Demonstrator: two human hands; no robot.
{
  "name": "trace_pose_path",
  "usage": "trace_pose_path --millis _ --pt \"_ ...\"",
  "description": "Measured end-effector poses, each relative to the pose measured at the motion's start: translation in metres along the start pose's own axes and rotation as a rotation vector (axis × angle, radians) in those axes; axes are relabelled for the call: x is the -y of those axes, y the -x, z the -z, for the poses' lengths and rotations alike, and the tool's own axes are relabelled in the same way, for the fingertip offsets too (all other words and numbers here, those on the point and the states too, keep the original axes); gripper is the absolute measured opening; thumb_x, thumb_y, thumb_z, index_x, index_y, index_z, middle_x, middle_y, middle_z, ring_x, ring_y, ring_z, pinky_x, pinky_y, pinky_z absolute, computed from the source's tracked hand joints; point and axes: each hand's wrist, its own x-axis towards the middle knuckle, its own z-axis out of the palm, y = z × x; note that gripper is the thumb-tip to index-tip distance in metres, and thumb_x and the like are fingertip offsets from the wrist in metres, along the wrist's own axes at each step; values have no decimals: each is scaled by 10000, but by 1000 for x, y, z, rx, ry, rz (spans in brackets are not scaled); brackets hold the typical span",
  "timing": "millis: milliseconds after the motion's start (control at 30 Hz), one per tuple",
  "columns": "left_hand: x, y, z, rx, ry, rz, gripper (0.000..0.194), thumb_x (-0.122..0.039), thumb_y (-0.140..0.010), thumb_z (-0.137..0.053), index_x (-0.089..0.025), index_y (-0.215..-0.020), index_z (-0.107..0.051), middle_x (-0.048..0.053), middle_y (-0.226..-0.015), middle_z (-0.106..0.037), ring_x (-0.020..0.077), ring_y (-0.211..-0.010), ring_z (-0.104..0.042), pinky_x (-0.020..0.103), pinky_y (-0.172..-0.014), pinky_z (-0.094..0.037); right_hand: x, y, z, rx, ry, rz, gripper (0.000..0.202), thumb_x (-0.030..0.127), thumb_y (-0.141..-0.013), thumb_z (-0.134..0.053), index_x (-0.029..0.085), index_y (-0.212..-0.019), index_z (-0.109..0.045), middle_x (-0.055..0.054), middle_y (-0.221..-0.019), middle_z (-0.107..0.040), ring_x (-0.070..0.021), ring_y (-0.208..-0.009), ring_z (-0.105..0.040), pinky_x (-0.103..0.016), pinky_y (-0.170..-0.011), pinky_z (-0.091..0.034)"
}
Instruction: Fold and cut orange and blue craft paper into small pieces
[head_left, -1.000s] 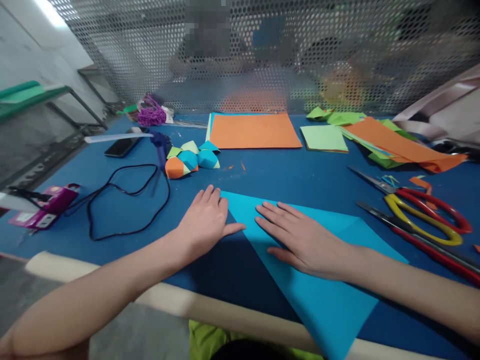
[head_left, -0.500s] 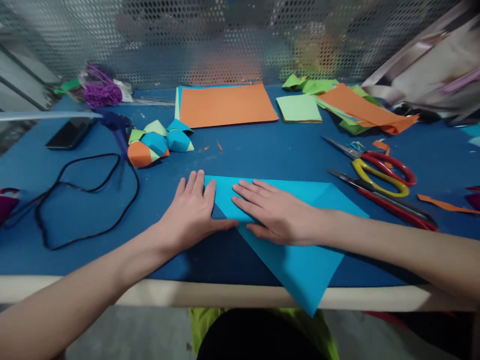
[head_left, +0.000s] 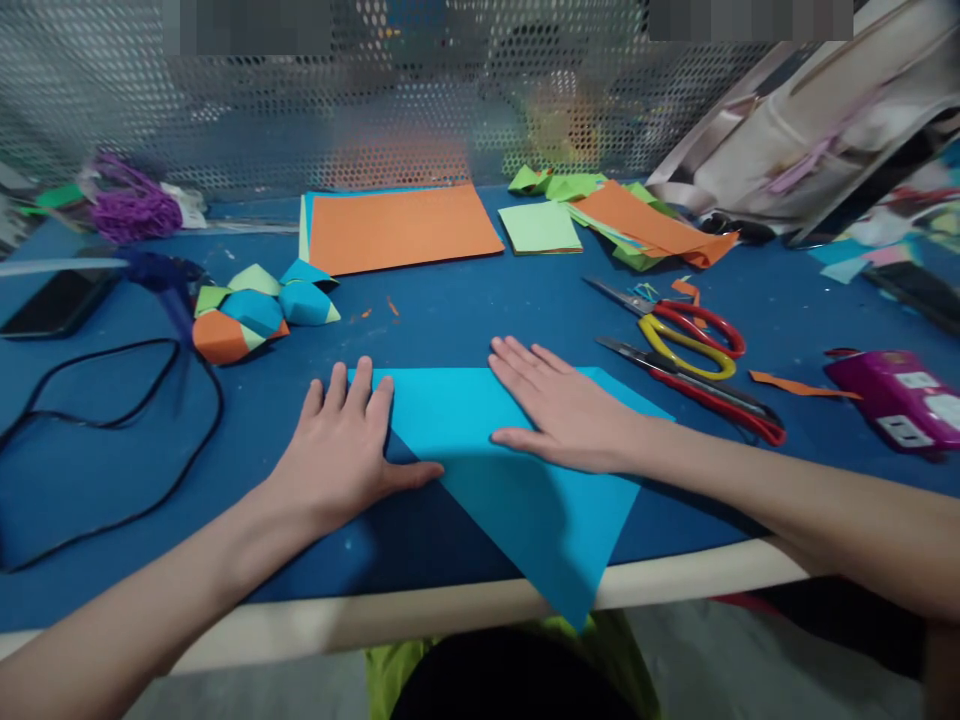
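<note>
Blue paper (head_left: 525, 510), seen from the head camera, lay on the blue counter (head_left: 420, 335) between and beneath the two hands, its lower tip hanging over the pale front edge. Compared with the frame before, the right hand (head_left: 577, 425) had moved away from the sheet's left corner, and its fingertips now reached past the far edge of the paper. Its fingers were open and flat, thumb apart, resting on the sheet and gripping nothing. The left hand (head_left: 334, 460) was open too, fingers spread wider than before, with the index finger at the left corner and the thumb tip on the slanting edge; it pinched nothing. The view had swung so that the purple socket block (head_left: 896, 395), barely showing at the right earlier, was now mostly visible. Near the right hand lay the scissors (head_left: 662, 350) and a red-handled cutting tool (head_left: 697, 387). Beyond the paper, the orange sheet (head_left: 405, 230), the light green squares (head_left: 540, 228) and the folded paper pieces (head_left: 253, 312) sat on the counter.
</note>
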Motion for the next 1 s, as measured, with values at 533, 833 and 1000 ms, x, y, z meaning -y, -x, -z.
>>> trace_pose_path --millis 533,833,1000 --pt "-3 3 8 127 20 25 1129 -849 -719 -531 -59 -1508 -364 261 -1615 -183 491 -1476 -179 633 -1158 -222 20 6 2 -149 160 182 881 704 -938 -343 66 -1543 -284 -212 -1615 -220 -338 -1514 -117 -576 -1205 -200" --pt "54 -9 16 -39 -60 146 617 -554 -943 -508 -27 -1242 -626 273 -1471 -475 456 -1400 -390 674 -1097 -312 35 -4 -13 -17 80 242 747 606 -967 -410 135 -1541 -330 -203 -1600 -244 -383 -1483 -207 -644 -1137 -310" --pt "61 -8 16 -400 4 89 358 -298 -989 -451 -56 -1123 -679 247 -1404 -554 384 -1332 -508 595 -1110 -384 37 -5 -10 -3 84 247 737 571 -957 -463 114 -1526 -359 -218 -1586 -270 -397 -1474 -219 -652 -1126 -324"
